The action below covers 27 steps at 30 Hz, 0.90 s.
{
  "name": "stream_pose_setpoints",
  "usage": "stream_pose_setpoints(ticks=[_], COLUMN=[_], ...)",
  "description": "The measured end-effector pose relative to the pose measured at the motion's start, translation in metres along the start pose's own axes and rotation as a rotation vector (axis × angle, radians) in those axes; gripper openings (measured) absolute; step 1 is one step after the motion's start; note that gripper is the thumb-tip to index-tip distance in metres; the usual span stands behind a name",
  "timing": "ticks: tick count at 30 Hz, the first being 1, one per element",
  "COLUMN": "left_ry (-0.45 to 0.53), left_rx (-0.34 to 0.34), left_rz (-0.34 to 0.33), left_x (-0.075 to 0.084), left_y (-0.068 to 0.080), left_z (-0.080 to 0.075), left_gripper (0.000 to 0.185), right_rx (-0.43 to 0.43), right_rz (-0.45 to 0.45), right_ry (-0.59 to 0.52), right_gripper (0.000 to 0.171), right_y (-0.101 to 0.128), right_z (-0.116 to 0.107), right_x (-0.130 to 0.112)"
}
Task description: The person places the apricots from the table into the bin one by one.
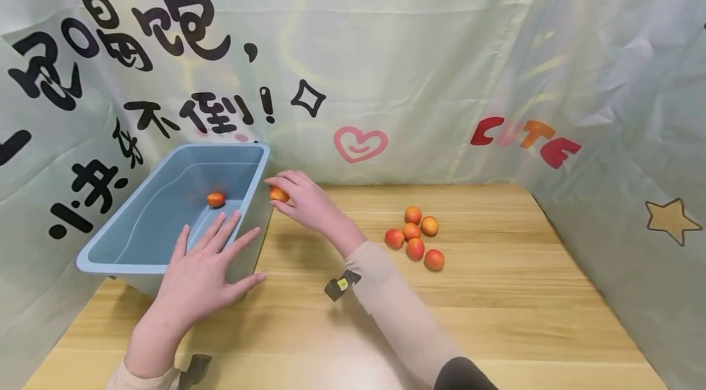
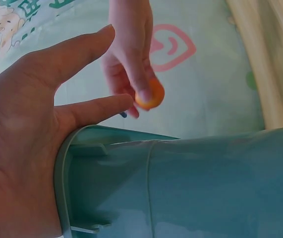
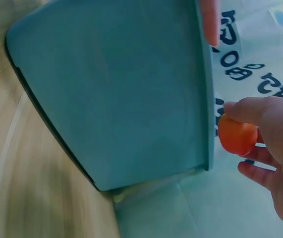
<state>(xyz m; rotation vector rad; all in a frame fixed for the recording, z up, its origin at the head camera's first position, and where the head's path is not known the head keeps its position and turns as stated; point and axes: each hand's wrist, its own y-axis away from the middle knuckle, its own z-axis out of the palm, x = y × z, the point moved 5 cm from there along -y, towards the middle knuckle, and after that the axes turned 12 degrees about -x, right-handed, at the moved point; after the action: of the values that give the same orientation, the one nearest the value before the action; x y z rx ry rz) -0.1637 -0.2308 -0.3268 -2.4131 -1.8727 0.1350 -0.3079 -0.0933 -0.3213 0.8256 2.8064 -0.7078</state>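
Note:
In the head view a blue plastic bin (image 1: pixel 176 268) stands at the left, with one small orange-red fruit (image 1: pixel 216 199) on its floor. My left hand (image 1: pixel 198 276) lies at the bin's near right rim, fingers spread. Just outside the bin's right wall, my right hand (image 1: pixel 302 197) pinches another round orange fruit (image 1: pixel 279 194) that looks like an apricot. The right wrist view shows this held fruit (image 3: pixel 237 135) between thumb and fingers, beside the rim. Several similar fruits (image 1: pixel 411 231) lie grouped on the table to the right of my right forearm.
The wooden table (image 1: pixel 496 304) runs under the bin and the fruits. A pale printed cloth (image 1: pixel 419 71) hangs behind the table and along both sides. Black bands with small devices sit on both wrists, the right one (image 1: pixel 342 284) bearing a yellow mark.

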Motion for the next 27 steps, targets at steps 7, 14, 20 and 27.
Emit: stream_pose_setpoints(ticks=[7,14,20,27], left_ry=[0.001,0.002,-0.001,-0.002], left_rx=[-0.006,-0.003,-0.001,-0.003], left_rz=[-0.003,0.002,0.003,0.001], left_x=[0.000,0.000,-0.001,-0.001], left_y=[0.000,0.001,0.001,0.000], left_z=[0.000,0.000,0.001,0.001], left_gripper=[0.075,0.075,0.076,0.076], right_rx=[0.047,0.093,0.070,0.049], right_rz=[-0.063,-0.072,-0.043,-0.014], right_ry=[0.009,-0.060,-0.136,-0.207], right_gripper=[0.039,0.039,0.039,0.041], right_y=[-0.021,-0.040,-0.057,-0.069], right_z=[0.003,0.003,0.010,0.021], right_x=[-0.008,-0.016,-0.017,-0.013])
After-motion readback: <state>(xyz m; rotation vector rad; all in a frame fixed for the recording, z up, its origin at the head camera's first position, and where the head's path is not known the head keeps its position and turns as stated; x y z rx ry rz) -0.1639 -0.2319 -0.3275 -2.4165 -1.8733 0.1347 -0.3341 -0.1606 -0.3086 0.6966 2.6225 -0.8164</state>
